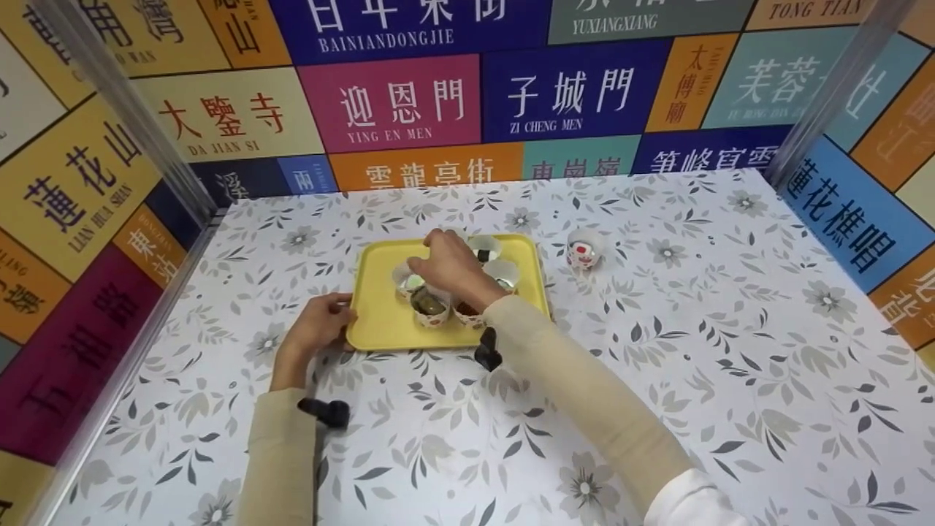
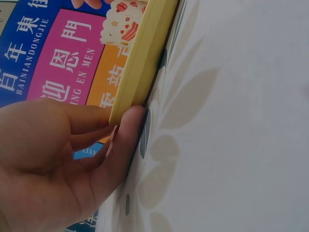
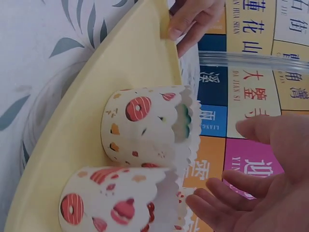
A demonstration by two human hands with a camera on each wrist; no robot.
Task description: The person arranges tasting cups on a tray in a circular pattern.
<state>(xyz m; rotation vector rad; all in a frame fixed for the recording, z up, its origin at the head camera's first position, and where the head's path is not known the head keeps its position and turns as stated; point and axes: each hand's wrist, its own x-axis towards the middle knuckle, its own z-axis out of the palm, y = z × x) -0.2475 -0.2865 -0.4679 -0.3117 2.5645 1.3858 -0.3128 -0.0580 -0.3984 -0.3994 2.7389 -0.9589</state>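
A yellow tray [image 1: 380, 314] lies mid-table and holds several paper cups with a donut print [image 1: 429, 307]. My right hand [image 1: 438, 263] hovers over the cups with its fingers spread and relaxed. In the right wrist view this hand [image 3: 227, 164] holds nothing, just beside a cup with green filling [image 3: 145, 125] and a nearer cup [image 3: 116, 203]. At the tray's front-left corner my left hand [image 1: 321, 321] pinches the rim. Its fingers [image 2: 125, 140] press against the tray's edge [image 2: 140, 63]. The same left hand [image 3: 188, 19] shows at the tray's corner in the right wrist view.
One more donut-print cup [image 1: 584, 250] stands alone on the floral tablecloth [image 1: 730, 351], right of the tray. Walls of coloured signs enclose the table on three sides, with metal posts at the back left [image 1: 117, 109] and back right [image 1: 825, 95].
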